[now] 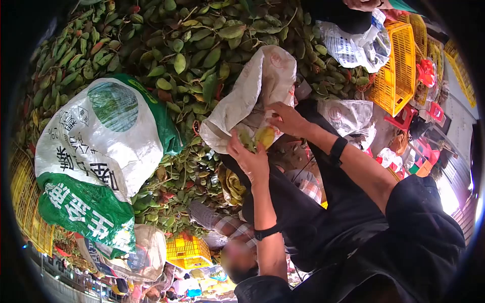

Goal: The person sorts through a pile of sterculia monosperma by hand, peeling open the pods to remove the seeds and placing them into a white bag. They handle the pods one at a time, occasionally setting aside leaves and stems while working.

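Note:
My left hand (pixel 252 160) is closed on a yellow-green oval leaf-like piece (pixel 264 135), held over the mouth of a white woven sack (pixel 237 108). Close beside it, my right hand (pixel 290 120) has its fingers bent together near the sack's edge; what lies between them I cannot make out. The sack stands with its mouth open towards me, between my legs and a big heap of similar green leaf-like pieces (pixel 202 55). Dark bands are on both wrists.
A green-and-white printed sack (pixel 121 141) lies on the heap at left. Yellow crates stand at right (pixel 396 70), at far left (pixel 25 202) and below (pixel 188 251). Another person in a plaid sleeve (pixel 235 227) is near my left arm. More white bags (pixel 353 48) lie at upper right.

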`<move>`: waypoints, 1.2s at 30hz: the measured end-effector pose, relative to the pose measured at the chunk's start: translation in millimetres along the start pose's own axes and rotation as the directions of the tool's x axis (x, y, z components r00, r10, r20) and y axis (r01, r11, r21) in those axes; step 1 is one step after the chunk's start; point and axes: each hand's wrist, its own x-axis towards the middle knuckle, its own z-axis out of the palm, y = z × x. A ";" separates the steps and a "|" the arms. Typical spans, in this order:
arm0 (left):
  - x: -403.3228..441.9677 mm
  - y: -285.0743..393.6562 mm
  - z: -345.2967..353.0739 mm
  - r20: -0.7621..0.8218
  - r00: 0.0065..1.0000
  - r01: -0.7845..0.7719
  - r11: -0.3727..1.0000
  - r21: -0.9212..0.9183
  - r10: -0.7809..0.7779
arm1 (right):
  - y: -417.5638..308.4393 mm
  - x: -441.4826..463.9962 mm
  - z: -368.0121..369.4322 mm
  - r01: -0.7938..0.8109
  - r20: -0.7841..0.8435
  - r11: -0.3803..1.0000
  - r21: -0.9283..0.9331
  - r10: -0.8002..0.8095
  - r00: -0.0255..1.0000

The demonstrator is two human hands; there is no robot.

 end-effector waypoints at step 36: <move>-18.6 -20.5 21.6 0.565 0.711 0.682 0.216 -0.698 -0.419 | -19.0 -26.8 -2.1 -0.135 0.212 0.870 0.474 0.036 0.977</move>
